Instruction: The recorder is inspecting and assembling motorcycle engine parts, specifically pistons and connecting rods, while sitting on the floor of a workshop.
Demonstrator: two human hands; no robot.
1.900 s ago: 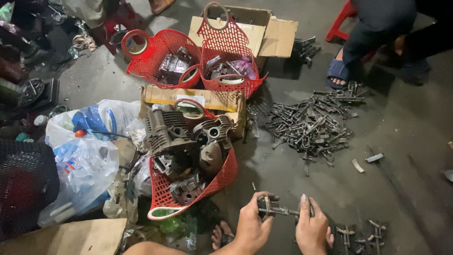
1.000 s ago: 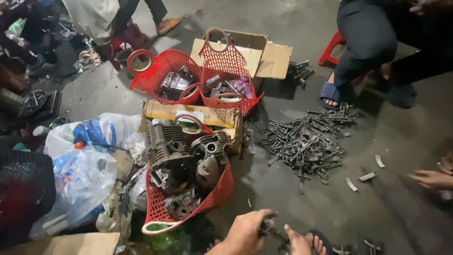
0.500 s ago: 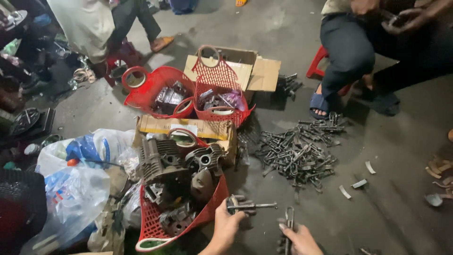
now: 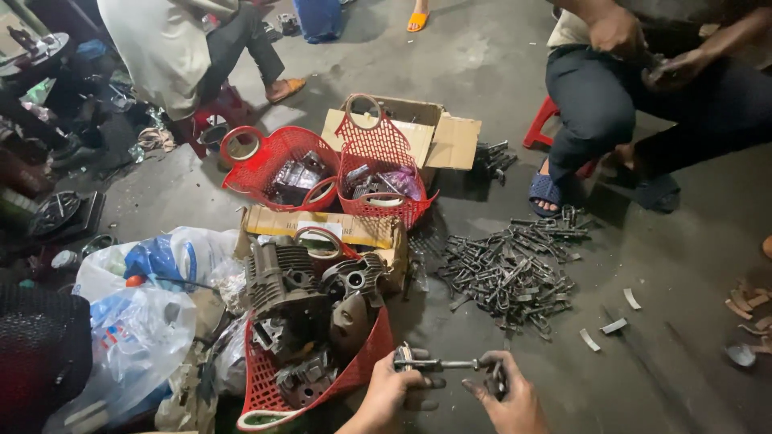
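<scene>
Grey concrete floor (image 4: 482,64), oil-stained, strewn with parts. At bottom centre, left hand (image 4: 394,387) closed around one end of a slim metal rod (image 4: 441,364), right hand (image 4: 507,394) pinching the other end. Just left, red basket (image 4: 257,394) of engine parts; above right, pile of metal pieces (image 4: 507,269). Seated person (image 4: 635,88) at upper right.

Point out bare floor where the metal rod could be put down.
Bare concrete lies right of the right hand, between the pile of metal parts and the loose strips. Left of the left hand, the red basket and plastic bags crowd everything.
</scene>
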